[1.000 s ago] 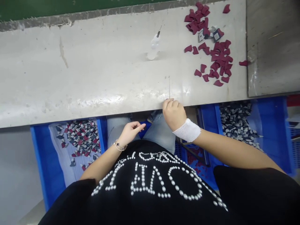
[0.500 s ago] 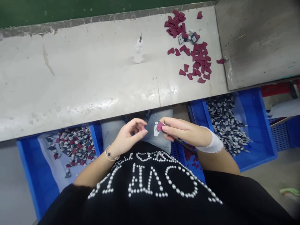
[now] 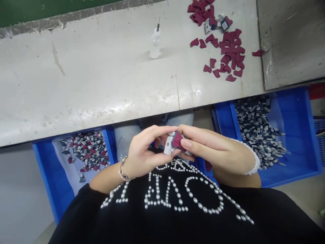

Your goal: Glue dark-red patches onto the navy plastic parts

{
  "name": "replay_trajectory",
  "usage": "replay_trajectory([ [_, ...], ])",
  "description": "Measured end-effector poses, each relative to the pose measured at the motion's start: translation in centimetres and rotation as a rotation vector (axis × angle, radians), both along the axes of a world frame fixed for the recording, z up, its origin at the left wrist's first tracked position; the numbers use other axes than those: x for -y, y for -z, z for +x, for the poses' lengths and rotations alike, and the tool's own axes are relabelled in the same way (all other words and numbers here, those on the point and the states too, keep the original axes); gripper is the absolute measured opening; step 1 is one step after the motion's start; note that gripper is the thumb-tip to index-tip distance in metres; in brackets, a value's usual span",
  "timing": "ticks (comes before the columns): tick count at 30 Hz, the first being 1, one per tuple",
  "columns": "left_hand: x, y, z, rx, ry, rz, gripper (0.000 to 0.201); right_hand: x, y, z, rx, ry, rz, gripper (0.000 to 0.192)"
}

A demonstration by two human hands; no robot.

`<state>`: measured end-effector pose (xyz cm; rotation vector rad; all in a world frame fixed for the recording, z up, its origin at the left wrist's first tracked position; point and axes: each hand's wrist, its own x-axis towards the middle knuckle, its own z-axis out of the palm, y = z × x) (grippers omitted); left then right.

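Both hands meet above my lap around one small plastic part (image 3: 168,146), white and dark grey. A maroon curved piece (image 3: 178,139) lies against its upper face. My left hand (image 3: 148,149) is closed on the white side, fingers behind and thumb below. My right hand (image 3: 205,144) pinches the other side, its thumb pressing on the maroon piece. Fingers hide the back of the part, so I cannot tell how fully the two pieces are joined.
Many loose maroon pieces (image 3: 230,51) lie on the bench (image 3: 101,78) at right, near a small white bottle (image 3: 155,44) with a needle tip. A blue bin (image 3: 45,169) with mixed parts stands at left; another blue bin (image 3: 302,142) with grey-white parts stands at right.
My left hand was apart with nothing in it; it has moved right and closed on the part in my right hand. The view has shifted slightly.
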<state>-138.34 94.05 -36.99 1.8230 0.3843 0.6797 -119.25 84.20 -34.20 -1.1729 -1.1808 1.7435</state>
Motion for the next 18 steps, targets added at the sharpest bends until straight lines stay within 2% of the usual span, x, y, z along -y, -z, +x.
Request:
replay_trajectory([
  [3,-0.07,-0.24,0.11,0.004,-0.010,0.043,0.032,-0.08,0.11,-0.04,-0.028,-0.007,-0.010,0.036],
  [7,-0.08,-0.22,0.11,0.008,0.006,0.014,0.033,-0.17,0.05,-0.14,-0.044,0.012,-0.021,0.041],
  [14,0.02,0.36,-0.21,-0.015,0.019,-0.274,0.037,-0.41,-0.32,-0.43,-0.015,0.043,-0.032,0.042],
  [18,0.02,0.50,-0.27,0.001,0.020,-0.349,0.038,-0.67,-0.42,-0.54,-0.030,0.038,-0.032,0.037],
])
